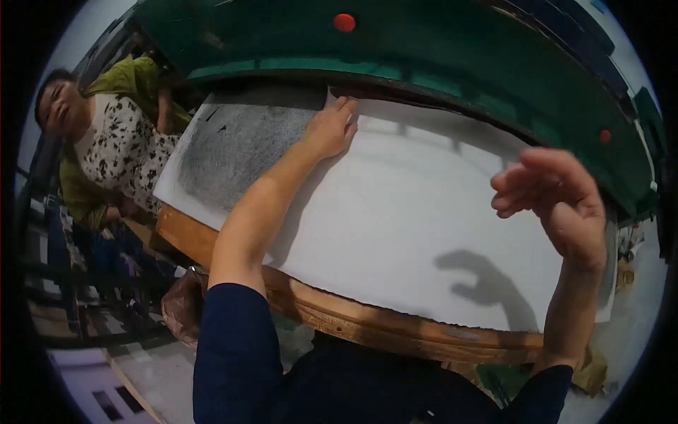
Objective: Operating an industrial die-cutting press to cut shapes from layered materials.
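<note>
A large white sheet lies over most of a flat bed in front of me. My left hand is at its far left corner, fingers bent together on the edge; the thumb is hidden. Left of that edge shows a dark grey, rubbed-looking panel with a pale border. My right hand is raised above the sheet's right side, fingers curved and thumb apart, holding nothing. Its shadow falls on the sheet below.
Behind the bed runs a green machine beam with red round knobs. A wooden edge borders the near side. Another person in a patterned top is at the left. A brown bag hangs below the bed's left end.
</note>
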The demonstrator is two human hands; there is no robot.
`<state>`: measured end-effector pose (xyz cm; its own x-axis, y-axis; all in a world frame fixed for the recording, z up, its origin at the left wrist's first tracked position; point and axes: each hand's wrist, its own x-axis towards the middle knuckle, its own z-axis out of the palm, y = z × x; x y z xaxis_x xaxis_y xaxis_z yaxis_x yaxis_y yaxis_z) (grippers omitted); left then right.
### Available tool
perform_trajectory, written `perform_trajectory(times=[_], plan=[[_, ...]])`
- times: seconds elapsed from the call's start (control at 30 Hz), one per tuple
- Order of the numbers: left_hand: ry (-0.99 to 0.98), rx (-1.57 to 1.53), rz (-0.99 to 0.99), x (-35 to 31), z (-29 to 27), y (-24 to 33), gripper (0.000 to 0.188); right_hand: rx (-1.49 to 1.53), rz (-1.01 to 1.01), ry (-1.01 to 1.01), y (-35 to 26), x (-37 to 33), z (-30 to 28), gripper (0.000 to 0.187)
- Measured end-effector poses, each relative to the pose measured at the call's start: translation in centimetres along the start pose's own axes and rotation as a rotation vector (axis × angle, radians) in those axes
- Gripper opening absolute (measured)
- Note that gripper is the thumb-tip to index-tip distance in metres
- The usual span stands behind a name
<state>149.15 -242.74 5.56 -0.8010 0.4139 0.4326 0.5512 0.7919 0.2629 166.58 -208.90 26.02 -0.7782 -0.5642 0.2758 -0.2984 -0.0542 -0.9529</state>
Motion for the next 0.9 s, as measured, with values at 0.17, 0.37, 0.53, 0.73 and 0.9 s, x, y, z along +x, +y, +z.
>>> perform_trajectory(times=[0.17, 0.37, 0.53, 0.73, 0.9], plan=[[-0.151, -0.014, -0.139, 3.4, 1.6, 1.0, 0.045, -0.111, -0.255, -0.095, -5.8, 6.7, 3.5, 0.061], [0.253, -0.089, -0.204, 2.2, 2.5, -1.1, 0.036, 0.027, 0.316, 0.209, 3.2, 3.1, 5.1, 0.033], [0.215, -0.274, -0.556, 1.5, 1.5, -1.4, 0.040, -0.137, 0.526, 0.371, 7.3, -1.6, 6.3, 0.033], [0.415, -0.567, -0.366, -1.1, -1.4, -0.8, 0.051, -0.845, 0.451, 0.500, 9.7, -4.3, 10.1, 0.040], [0.244, -0.711, -0.381, -6.4, -2.0, 0.6, 0.054, -1.148, 0.210, 0.396, 12.5, -2.5, 15.2, 0.047]])
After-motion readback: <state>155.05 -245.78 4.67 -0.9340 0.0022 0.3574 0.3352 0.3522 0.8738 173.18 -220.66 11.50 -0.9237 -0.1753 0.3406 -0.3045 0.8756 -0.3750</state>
